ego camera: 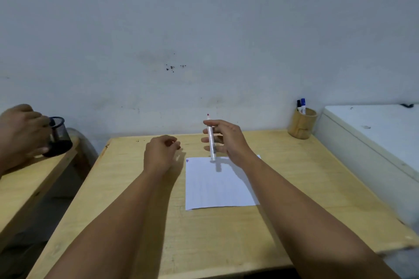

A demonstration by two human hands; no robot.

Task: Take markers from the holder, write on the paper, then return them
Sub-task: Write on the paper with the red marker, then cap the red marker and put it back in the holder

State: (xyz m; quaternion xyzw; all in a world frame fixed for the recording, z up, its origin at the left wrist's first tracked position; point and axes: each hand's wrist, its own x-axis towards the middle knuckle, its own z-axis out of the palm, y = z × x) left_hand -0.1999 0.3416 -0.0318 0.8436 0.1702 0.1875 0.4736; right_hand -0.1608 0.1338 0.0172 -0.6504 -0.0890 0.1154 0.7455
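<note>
A pale grey wall [204, 29] fills the upper half of the view; it has a few dark spots near the middle. Below it stands a light wooden table [140, 199]; at its right side there is a white cabinet [371, 133], and at its left a second wooden table [27, 179], where another person's hand [20, 133] grips a dark mesh cup [59, 140].

On the middle table lies a white sheet of paper [217, 186], flat, a little right of the centre; a small mark in red and blue sits at its far left corner. In the far right corner of the table, near the wall, stands a round wooden holder [302, 123]; two markers [301, 105], one with a black cap and one with a blue cap, stick up out of it.

The right hand [229, 140] is above the far edge of the paper; its thumb and fingers pinch a white marker [211, 140], which stands almost upright with the red tip up and the lower end just over the paper. The left hand [159, 152] is just left of the paper, low over the table; its fingers are curled in loosely, and I cannot tell if it holds something small.
</note>
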